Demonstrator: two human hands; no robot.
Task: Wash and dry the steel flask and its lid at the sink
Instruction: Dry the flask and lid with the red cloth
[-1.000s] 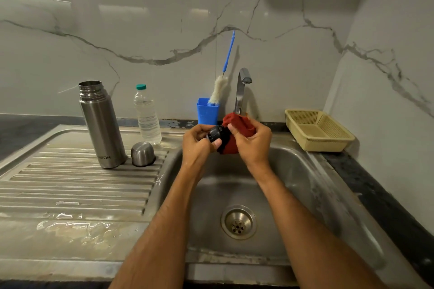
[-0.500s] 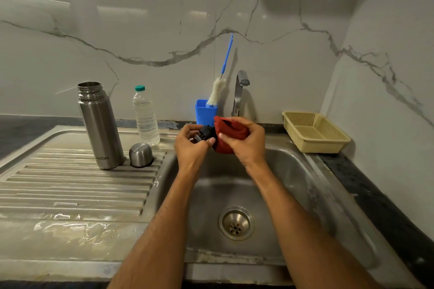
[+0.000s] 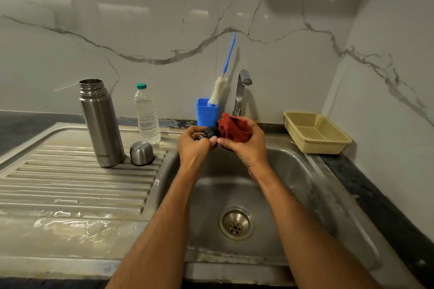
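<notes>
While held over the steel sink basin [image 3: 293,171], the small black plastic flask stopper [image 3: 209,132] sits pinched in the curled fingers of the left hand [image 3: 195,145]; its axis can't be told. R. hand [image 3: 246,145] grips a bunched red cloth [image 3: 231,130] touching the stopper. Tall steel flask [image 3: 101,122] stands upright, mouth up, on the ribbed drainboard [image 3: 70,185], w/ domed steel cap [image 3: 141,153] just beside it.

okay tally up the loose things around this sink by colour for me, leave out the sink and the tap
Steel: 2, flask and cup lid
Blue: 2, holder and brush
Red: 1, cloth
Black: 1, stopper
Clear: 1, bottle
Beige: 1, basket
Total: 8
</notes>
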